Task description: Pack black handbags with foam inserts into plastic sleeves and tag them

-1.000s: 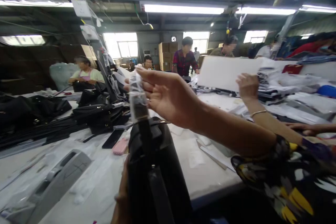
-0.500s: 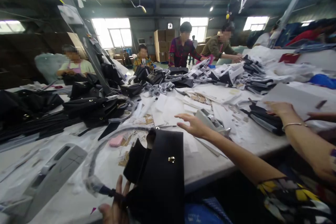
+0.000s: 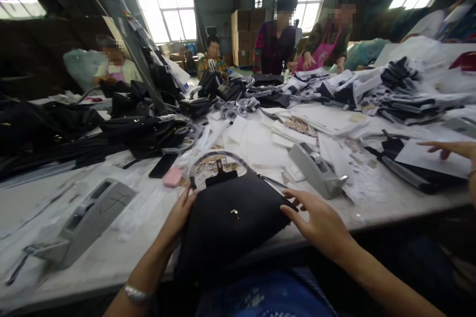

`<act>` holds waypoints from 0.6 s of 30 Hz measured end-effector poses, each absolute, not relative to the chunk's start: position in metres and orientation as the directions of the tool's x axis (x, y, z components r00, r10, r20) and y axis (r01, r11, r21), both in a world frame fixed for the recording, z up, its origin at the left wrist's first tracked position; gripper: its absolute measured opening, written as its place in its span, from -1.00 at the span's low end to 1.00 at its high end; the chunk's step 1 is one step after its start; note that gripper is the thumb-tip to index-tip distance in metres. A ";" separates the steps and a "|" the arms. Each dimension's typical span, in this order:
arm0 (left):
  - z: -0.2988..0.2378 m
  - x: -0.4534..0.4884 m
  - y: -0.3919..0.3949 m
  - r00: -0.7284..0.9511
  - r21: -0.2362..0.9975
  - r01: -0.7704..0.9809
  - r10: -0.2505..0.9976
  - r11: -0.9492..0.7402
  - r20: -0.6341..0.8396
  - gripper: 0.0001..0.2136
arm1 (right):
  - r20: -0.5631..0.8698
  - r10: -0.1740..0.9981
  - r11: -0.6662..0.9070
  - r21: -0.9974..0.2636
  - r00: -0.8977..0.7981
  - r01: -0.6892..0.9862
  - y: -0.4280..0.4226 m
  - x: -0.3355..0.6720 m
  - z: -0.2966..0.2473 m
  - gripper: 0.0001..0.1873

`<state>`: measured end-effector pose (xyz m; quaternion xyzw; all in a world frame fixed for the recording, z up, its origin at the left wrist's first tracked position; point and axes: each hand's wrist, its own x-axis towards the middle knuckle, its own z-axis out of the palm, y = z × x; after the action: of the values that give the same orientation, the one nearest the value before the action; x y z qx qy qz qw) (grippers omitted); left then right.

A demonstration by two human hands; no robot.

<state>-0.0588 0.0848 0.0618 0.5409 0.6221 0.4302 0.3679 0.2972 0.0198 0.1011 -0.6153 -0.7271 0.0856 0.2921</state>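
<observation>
A black handbag (image 3: pixel 226 230) with a gold clasp on its front leans at the table's near edge, tilted towards me. Its curved handle (image 3: pixel 219 152), in clear wrapping, stands up behind, beside a small black tab with a buckle. My left hand (image 3: pixel 181 215) is closed on the bag's upper left side, its fingertips partly hidden. At the right corner, my right hand (image 3: pixel 316 215) grips the edge loosely, thumb over the front and fingers behind.
Grey tape dispensers (image 3: pixel 91 220) (image 3: pixel 314 171) stand either side. A phone (image 3: pixel 163 165) and a pink case (image 3: pixel 173 177) lie behind the bag. Black bags (image 3: pixel 145 133) pile up left. A co-worker's hand (image 3: pixel 451 150) hovers over a white sheet (image 3: pixel 433 158). Several people work across the table.
The bag has turned so its front faces me, with the handle now upright behind it. My right hand has come back from over the table to the bag's right side; my left has moved up.
</observation>
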 end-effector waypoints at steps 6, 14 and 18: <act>0.095 -0.043 0.063 0.029 0.722 0.652 0.958 -0.233 0.284 -0.56 | 0.405 0.760 0.608 -0.170 -0.508 0.775 0.016 0.291 0.101 -0.32; 0.086 -0.015 0.026 0.729 0.064 0.660 0.659 -0.748 0.186 -0.28 | 0.148 0.640 0.765 -0.209 -0.754 0.609 0.052 0.271 0.079 -0.20; 0.049 -0.018 0.016 0.717 0.060 0.662 0.655 -0.747 0.239 -0.35 | 0.166 0.637 0.764 -0.267 -0.753 0.588 0.048 0.274 0.040 -0.28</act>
<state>-0.0182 0.0156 0.0489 0.9265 0.3553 0.1232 -0.0148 0.2743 0.0483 0.0401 -0.3290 -0.9308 0.0992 0.1245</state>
